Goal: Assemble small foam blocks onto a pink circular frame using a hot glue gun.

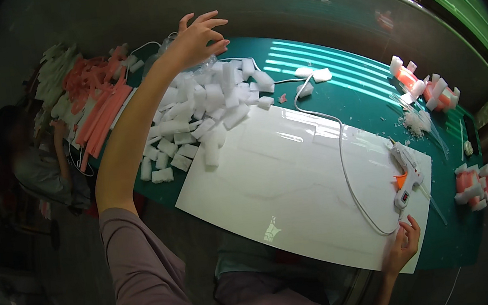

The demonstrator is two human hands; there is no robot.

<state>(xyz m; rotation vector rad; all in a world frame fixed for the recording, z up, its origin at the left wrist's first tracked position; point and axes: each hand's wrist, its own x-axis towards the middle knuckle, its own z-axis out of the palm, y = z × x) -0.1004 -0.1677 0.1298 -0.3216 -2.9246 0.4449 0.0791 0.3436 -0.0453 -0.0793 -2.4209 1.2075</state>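
My left hand [197, 41] is raised at the far end of my stretched arm, above the back edge of a heap of white foam blocks [212, 95]. Its fingers are apart, and nothing shows in them. My right hand [404, 244] rests at the near right of a glossy white board [283, 172], fingers loosely spread. Its fingertips are beside the cord of a white hot glue gun [407, 169] with an orange trigger; whether they touch it I cannot tell. The gun lies on the board's right side, a clear glue stick [436, 207] poking from its rear.
Pink foam strips [107, 117] pile up at the left of the green table [311, 104]. Pink-and-white foam assemblies [441, 95] stand at the right, more [482, 184] nearer. Clear glue sticks and scraps [417, 122] lie between. Another person [42, 168] sits at the left.
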